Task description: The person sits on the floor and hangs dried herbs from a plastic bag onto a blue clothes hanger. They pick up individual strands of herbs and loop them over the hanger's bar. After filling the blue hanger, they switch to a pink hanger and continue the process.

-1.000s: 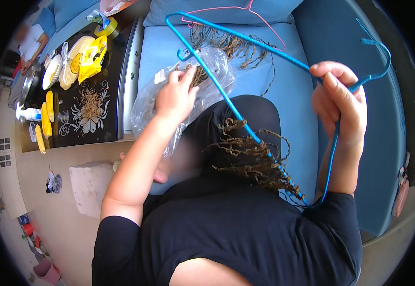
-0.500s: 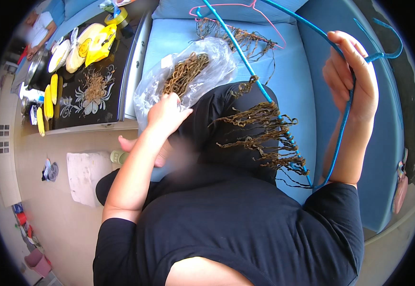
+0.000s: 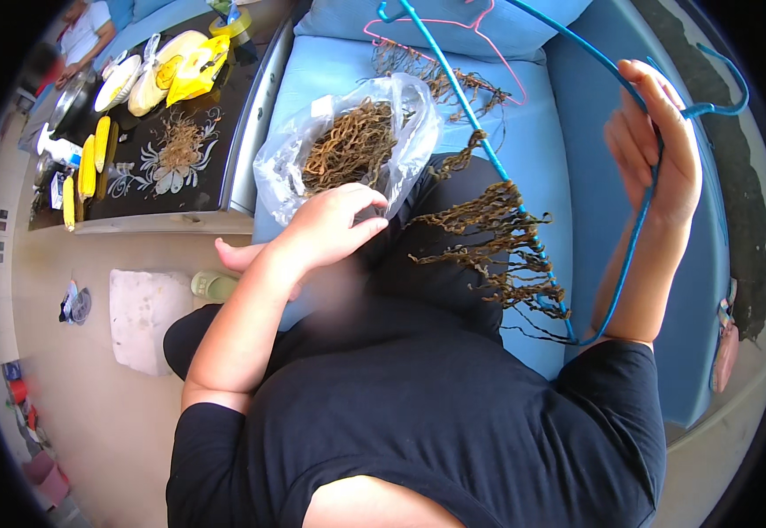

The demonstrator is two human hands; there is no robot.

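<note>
Now right hand grips blue hanger; left hand spread by plastic bag.

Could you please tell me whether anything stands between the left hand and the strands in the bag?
Nothing visible blocks the way from above: the bag is open over the strands. The left hand is at its near edge; whether they touch is unclear.
</note>
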